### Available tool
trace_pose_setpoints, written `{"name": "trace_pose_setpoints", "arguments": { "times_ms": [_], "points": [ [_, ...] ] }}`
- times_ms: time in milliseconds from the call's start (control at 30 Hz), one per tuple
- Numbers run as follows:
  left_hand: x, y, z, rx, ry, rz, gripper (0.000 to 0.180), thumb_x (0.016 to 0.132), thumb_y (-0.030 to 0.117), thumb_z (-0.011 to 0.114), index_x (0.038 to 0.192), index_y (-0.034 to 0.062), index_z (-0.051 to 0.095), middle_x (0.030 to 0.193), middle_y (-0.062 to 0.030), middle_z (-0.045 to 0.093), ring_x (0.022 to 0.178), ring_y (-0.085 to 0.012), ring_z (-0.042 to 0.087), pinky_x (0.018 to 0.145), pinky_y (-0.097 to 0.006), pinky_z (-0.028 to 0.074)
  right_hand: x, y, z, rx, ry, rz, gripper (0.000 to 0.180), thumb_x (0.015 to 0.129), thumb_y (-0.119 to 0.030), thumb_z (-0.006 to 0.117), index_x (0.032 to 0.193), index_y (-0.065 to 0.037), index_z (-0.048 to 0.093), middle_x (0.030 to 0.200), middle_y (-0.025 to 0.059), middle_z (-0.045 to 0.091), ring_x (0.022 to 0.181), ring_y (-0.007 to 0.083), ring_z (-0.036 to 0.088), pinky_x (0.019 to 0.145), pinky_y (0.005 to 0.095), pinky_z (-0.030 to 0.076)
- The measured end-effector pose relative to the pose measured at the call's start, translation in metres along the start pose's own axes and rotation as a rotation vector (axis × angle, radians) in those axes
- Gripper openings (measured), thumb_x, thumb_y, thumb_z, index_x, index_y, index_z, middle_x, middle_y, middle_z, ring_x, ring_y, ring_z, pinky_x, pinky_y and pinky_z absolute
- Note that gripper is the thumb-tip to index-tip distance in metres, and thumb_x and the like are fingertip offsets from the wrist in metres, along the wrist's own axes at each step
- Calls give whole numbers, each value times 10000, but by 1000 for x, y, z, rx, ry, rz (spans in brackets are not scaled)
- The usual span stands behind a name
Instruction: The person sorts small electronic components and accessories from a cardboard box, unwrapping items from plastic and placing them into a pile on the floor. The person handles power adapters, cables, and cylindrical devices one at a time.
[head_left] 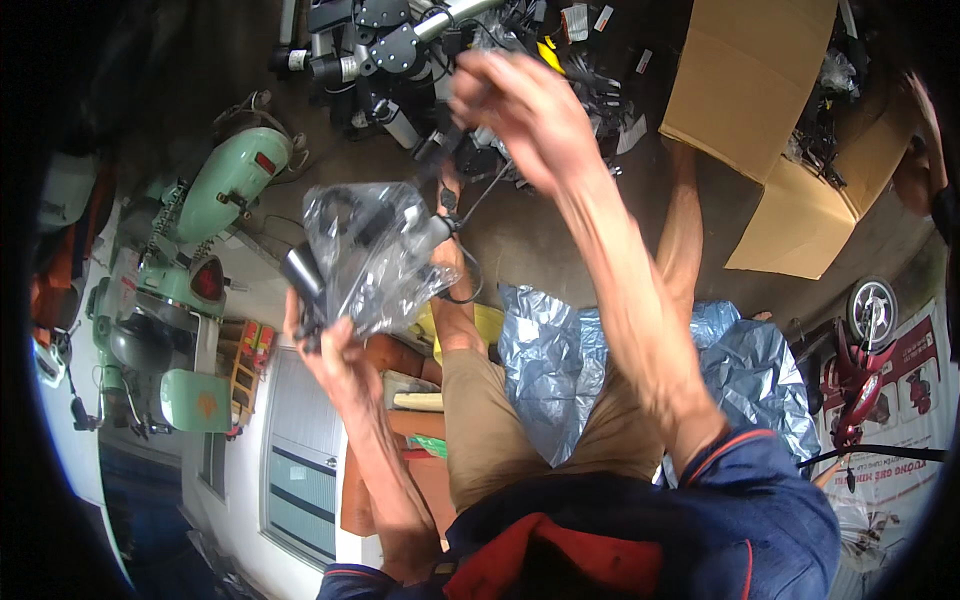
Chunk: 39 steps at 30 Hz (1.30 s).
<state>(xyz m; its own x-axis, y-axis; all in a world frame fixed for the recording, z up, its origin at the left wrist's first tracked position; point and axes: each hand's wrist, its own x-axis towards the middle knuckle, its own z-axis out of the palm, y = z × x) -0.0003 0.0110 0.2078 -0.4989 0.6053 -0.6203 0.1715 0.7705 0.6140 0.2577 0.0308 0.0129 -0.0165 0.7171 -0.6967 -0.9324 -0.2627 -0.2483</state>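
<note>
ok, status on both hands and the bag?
Left hand grips clear plastic bag of black parts. Right hand raised, pinching a black part with cable. Nothing between them; black hardware pile beyond.

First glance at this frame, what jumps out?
Mid-frame, the left hand grips a crumpled clear plastic bag with dark parts inside, while the right hand, raised above it, pinches a thin black cable running down toward the bag. A pale green scooter stands at left, open cardboard boxes at upper right.

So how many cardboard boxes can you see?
2. One big cardboard box sits at the top right, and a second cardboard box lies just below and right of it, open. More could be hidden among the clutter.
</note>
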Motion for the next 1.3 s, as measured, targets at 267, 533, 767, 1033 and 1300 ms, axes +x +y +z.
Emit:
{"name": "trace_pose_setpoints", "arguments": {
  "times_ms": [267, 533, 767, 1033, 1300],
  "points": [
    [79, -38, -14, -262, -237, -253, 814, 816, 103, 665, 1570, 76, 359, 1432, -159, 571, 1278, -305, 604, 1062, -528, 539, 67, 65, -84, -1200, -713, 374, 537, 808, -468, 828, 1108, -27, 764, 1027, 149, 776, 1005, 272, 721, 920, 389, 559],
    [133, -37, -32, -397, -427, -181, 862, 820, 225, 686, 1612, 110, 364, 1538, -131, 533, 1404, -317, 521, 1213, -555, 364, -72, 137, -83, -1549, -308, -202, 704, 737, -230, 754, 1358, 28, 545, 1197, 307, 679, 1165, 466, 631, 968, 550, 540],
    [123, -1, -49, -424, -488, -118, 1064, 684, 362, 782, 1599, 43, 343, 1497, -238, 522, 1367, -395, 540, 1183, -544, 437, -123, 127, -20, -1140, -751, -39, 203, 813, -245, 718, 841, -43, 726, 919, 143, 697, 965, 357, 684, 870, 486, 552],
    [127, -1, -61, -420, -467, 36, 1149, 711, 574, 795, 1617, 62, 309, 1516, -263, 477, 1385, -436, 503, 1163, -599, 436, -195, 85, 79, -1280, -536, -252, 230, 902, -202, 710, 760, -40, 629, 713, 109, 590, 609, 273, 619, 613, 394, 499],
    [160, -37, 6, -723, -414, 30, 1072, 883, 861, 477, 1565, 40, 375, 1492, -235, 505, 1326, -433, 523, 1129, -633, 438, -166, 26, 113, -1436, -282, -267, 273, 892, -201, 778, 778, -54, 578, 712, 93, 589, 611, 260, 608, 591, 371, 456]
  ]
}}
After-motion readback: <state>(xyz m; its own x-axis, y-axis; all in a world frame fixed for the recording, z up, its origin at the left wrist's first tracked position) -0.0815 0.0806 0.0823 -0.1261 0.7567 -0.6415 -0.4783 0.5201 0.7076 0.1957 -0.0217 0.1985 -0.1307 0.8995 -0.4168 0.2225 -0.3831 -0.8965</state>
